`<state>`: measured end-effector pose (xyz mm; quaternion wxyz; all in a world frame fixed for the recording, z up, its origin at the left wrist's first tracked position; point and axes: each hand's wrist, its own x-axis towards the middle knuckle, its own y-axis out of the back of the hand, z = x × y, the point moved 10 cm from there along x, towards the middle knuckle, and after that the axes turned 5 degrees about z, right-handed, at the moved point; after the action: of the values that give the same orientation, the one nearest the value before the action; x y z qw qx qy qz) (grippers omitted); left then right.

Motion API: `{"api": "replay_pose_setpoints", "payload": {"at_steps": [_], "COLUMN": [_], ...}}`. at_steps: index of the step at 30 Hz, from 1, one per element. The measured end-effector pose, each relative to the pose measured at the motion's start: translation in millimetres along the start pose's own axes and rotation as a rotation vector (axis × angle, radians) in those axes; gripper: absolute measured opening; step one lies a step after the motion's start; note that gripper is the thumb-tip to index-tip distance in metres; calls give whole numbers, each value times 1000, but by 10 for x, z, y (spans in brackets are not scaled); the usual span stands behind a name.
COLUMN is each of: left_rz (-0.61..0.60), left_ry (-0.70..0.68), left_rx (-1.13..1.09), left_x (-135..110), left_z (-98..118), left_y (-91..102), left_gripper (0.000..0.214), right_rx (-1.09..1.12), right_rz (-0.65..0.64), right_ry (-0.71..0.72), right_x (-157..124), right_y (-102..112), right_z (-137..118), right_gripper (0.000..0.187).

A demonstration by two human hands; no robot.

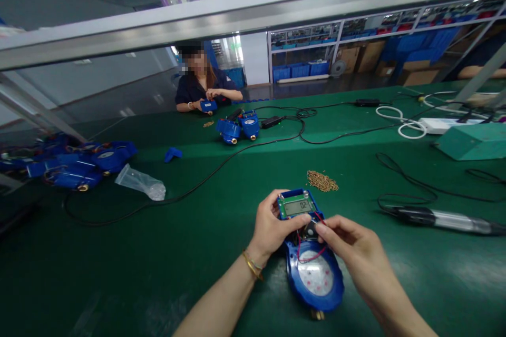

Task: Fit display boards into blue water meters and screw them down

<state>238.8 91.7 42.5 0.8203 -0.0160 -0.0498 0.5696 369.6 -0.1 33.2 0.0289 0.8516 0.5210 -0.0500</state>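
A blue water meter (315, 279) lies on the green table (158, 253) in front of me, its round dial up and red wires looping over it. At its far end sits a green circuit board with an LCD display (295, 205). My left hand (272, 227) grips the board's left edge, thumb and fingers closed around it. My right hand (348, 239) pinches a small dark part (310, 230) beside the red wires, just below the board.
A heap of small brass screws (322, 181) lies beyond the meter. An electric screwdriver (443, 218) with its black cable rests to the right. Several blue meters (79, 166) and a plastic bag (140, 181) are at left. Across the table a co-worker (203, 89) holds a blue part, two meters (239, 127) near them.
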Motion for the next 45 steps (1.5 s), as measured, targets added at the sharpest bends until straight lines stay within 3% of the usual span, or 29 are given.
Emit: {"api": "replay_pose_setpoints", "payload": {"at_steps": [7,12,16,21,28,34,38,40,45], "left_rz": [34,39,25,-7,26,35,51,59,59], "left_ry": [-7,0,21,1,-159,-288,-353,-375,-448], "left_rx": [-25,-39,-23,-2,143,286,316,325,370], "left_x": [17,8,-1,-26,-85,-127,-148,-159,-200], "left_z": [-44,-28,-26,-8,56,153,230,252,301], "left_y": [54,43,7,-25,16,6,5,3,-31], "left_gripper": [49,49,49,52,58,57,56,56,59], "right_rx": [131,-77,-284,-268,-272,-334,-286,-268,-205], "right_rz": [66,-34,99,107,130,23,-107,-150,-322], "right_ry": [-70,19,165,253,317,184,-52,-97,-193], "right_x": [9,34,107,218,230,109,101,91,5], "right_y": [-9,-80,16,-37,185,331,251,199,68], "right_z": [129,57,-57,-113,-240,-244,-21,38,116], "right_gripper": [37,35,31,16,24,32,53,60,54]}}
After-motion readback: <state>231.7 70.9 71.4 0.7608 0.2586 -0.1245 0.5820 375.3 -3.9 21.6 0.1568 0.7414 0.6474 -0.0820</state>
